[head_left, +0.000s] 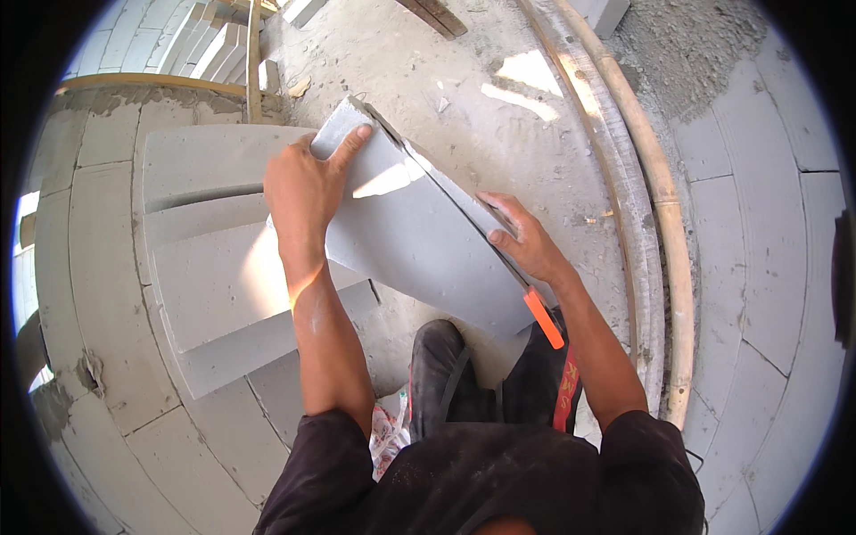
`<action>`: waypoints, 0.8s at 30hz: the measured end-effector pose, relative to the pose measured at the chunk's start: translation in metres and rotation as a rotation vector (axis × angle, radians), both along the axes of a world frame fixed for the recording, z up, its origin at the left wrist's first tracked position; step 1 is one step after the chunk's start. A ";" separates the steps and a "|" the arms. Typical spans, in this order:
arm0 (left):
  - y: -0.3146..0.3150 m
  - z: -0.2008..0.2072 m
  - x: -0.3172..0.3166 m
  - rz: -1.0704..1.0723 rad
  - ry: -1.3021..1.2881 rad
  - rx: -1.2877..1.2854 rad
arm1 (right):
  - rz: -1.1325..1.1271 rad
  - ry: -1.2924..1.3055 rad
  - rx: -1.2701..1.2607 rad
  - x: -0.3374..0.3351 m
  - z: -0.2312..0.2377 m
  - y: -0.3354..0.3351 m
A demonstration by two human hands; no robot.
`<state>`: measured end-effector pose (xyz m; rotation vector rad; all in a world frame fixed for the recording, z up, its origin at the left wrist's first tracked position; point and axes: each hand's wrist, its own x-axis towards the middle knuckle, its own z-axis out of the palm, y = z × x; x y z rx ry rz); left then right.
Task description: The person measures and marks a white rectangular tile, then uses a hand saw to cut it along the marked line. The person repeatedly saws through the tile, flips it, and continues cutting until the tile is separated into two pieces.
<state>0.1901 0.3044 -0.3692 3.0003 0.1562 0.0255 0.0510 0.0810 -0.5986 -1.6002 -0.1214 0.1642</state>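
A long pale grey block [419,236] stands tilted in front of my legs, running from far left to near right. My left hand [303,183] is closed on its far left end, thumb over the top edge. My right hand [524,239] grips the block's right edge, thumb on the near side; its fingertips are partly hidden. Along that edge runs a long thin dark blade with an orange handle [544,317], seen edge-on, so I cannot tell its exact kind. The handle lies below my right hand, apart from its fingers.
More grey blocks [214,290] lie stacked at left, against a block wall [107,232]. A bamboo pole [667,214] and a board [615,196] run along the right. Farther off are stacked blocks [214,53], a wooden piece [434,16] and rubble [695,53] on the dusty floor [392,53].
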 end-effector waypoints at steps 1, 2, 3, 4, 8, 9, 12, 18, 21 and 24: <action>-0.002 0.006 -0.015 -0.001 -0.030 -0.020 | -0.027 0.004 -0.046 -0.004 0.006 0.006; -0.003 0.011 -0.024 -0.024 -0.052 -0.020 | -0.050 0.008 -0.091 -0.004 0.008 0.014; -0.001 0.017 -0.036 -0.034 -0.078 -0.015 | -0.062 0.006 -0.131 -0.006 0.012 0.019; 0.000 0.020 -0.046 -0.047 -0.106 -0.011 | -0.046 0.007 -0.110 -0.006 0.016 0.018; 0.012 0.024 -0.057 -0.175 -0.157 0.055 | -0.011 0.041 0.009 -0.003 0.012 0.020; 0.019 0.018 -0.053 -0.213 -0.202 0.072 | -0.007 0.055 0.046 -0.005 0.008 0.021; 0.029 0.011 -0.013 -0.220 0.058 -0.041 | -0.017 0.075 0.054 -0.006 0.008 0.021; 0.031 0.006 0.011 -0.319 0.052 -0.041 | -0.233 -0.187 -0.255 -0.057 -0.008 -0.008; 0.039 0.004 0.001 -0.331 0.087 -0.090 | -0.251 -0.104 -0.325 -0.174 -0.016 -0.059; 0.044 0.001 -0.005 -0.315 0.049 -0.151 | -0.150 0.076 -0.518 -0.283 -0.059 -0.079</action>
